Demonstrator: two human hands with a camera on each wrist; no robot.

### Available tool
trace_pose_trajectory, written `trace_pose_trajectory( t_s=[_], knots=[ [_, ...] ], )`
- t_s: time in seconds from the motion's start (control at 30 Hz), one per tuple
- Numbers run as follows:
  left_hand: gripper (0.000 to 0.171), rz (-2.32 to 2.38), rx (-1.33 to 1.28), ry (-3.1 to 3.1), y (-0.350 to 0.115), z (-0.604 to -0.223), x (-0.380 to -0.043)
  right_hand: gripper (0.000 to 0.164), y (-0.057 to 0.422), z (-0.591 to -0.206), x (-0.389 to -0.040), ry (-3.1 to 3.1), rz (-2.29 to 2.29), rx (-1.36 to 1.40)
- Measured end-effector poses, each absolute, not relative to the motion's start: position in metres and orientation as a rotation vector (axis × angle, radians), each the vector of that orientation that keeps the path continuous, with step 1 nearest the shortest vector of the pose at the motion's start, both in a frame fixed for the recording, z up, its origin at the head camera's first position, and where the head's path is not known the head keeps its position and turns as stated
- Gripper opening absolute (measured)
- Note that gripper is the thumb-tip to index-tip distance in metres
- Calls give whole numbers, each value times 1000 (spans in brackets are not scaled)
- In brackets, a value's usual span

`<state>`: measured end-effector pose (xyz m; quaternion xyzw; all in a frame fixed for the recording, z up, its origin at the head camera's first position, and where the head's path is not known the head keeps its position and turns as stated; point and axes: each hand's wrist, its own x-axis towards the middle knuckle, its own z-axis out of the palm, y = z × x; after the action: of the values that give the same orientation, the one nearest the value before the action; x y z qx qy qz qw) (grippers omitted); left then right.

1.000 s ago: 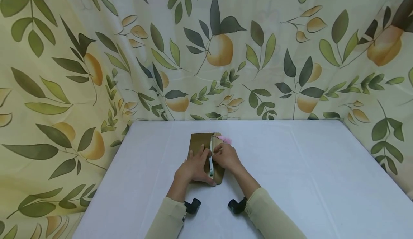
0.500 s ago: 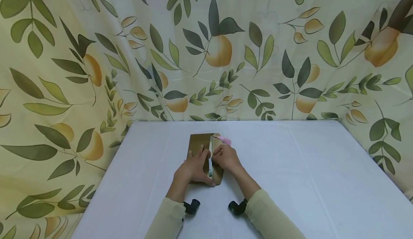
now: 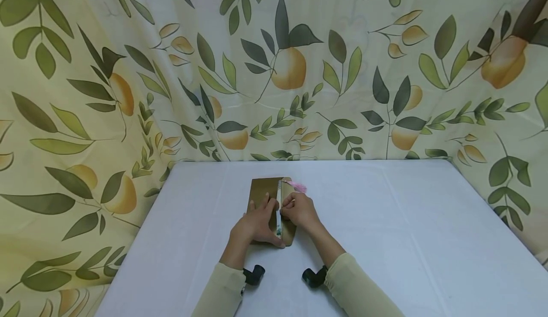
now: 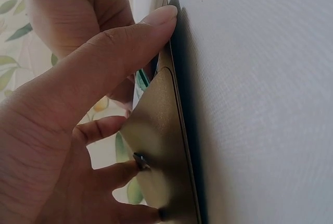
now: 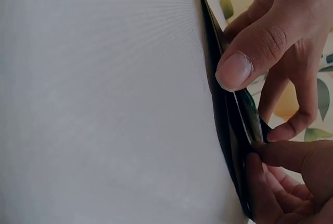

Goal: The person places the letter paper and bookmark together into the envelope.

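A gold envelope [image 3: 262, 188] lies on the table, its right-hand flap folded back. A narrow white strip with green print [image 3: 278, 225] shows along the opening, and a pink tassel [image 3: 298, 187] sticks out at the far right corner. My left hand [image 3: 257, 225] is spread over the envelope's left part; its thumb presses the near edge, while its other fingertips touch the gold face [image 4: 156, 135]. Thumb and finger of my right hand [image 3: 303, 211] pinch the envelope's edge beside the opening. Whether the strip is caught in that pinch, I cannot tell.
A white-covered table [image 3: 385, 231] extends around the envelope. Behind it and on the left hangs a curtain [image 3: 342, 88] with fruit and leaf print. Black wrist cameras [image 3: 314, 277] sit at the ends of both sleeves.
Both hands keep almost the same places on the envelope. Only a slight shift of the whole view is visible.
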<state>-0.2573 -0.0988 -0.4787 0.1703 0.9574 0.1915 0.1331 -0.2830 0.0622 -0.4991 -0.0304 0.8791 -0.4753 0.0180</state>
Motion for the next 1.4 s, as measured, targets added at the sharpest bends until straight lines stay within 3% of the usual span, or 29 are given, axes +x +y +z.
trace_pose_trajectory(
  t_s=[0.73, 1.0, 1.4],
  knots=[
    [99, 515, 479, 2795, -99, -480, -258, 14, 67, -499, -282, 2805, -1455, -59],
    [99, 512, 482, 2787, -98, -477, -257, 22, 78, -499, -292, 3008, -1379, 7],
    [94, 520, 484, 2780, -98, -473, -256, 21, 86, -506, -305, 2971, -1344, -131]
  ],
)
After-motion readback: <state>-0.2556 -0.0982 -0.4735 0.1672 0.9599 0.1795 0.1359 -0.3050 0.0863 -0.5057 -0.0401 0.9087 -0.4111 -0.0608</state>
